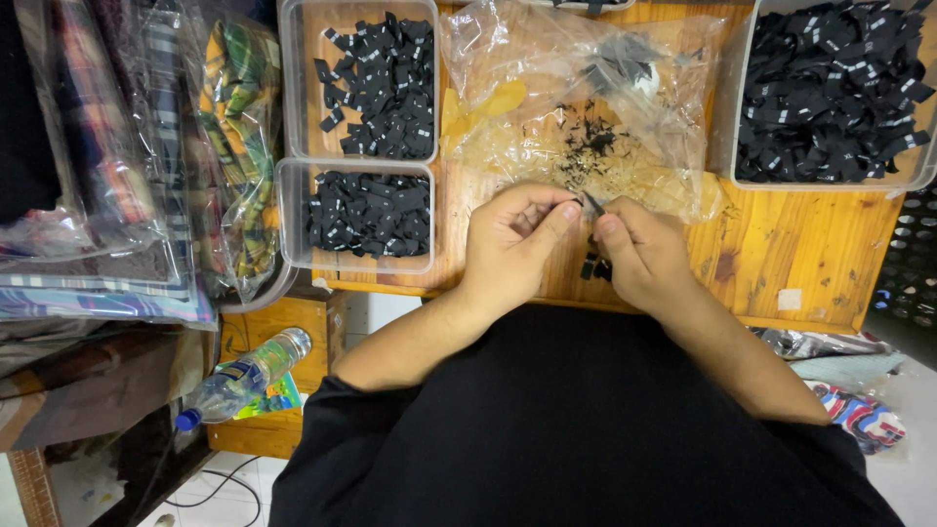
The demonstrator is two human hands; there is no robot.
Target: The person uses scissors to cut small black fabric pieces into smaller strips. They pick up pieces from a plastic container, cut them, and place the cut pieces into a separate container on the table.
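- At the far left, folded fabrics in clear plastic bags (107, 166) are stacked beside the counter, with a plaid piece in green and yellow nearest to it.
- Below them, a plastic water bottle (244, 379) with a blue cap lies on its side on a lower wooden surface.
- On the left part of the wooden counter (800, 263) stand two clear trays: the rear tray (293, 88) and the front tray (293, 220), one just behind the other, both filled with small black labels.
- The left hand (509, 244) is over the front edge of the counter, just right of the front tray, its thumb and forefinger pinched shut on a small black label (591, 204).
- That label is held between the two hands, above the counter's front middle and just in front of the plastic bag.
- A clear plastic bag (586, 107) lies crumpled behind the hands, with dark thread scraps scattered on it and a few grey pieces inside.
- The right hand (639, 256) meets the left one at the fingertips, and its fingers are also closed on the same label.
- A few loose black labels (597, 268) lie on the counter below the hands, partly hidden by the right hand.
- At the far right, a large clear bin (922, 171) holds a heap of black labels.
- Lower right, colourful printed cloth (864, 415) lies beside the person's arm.
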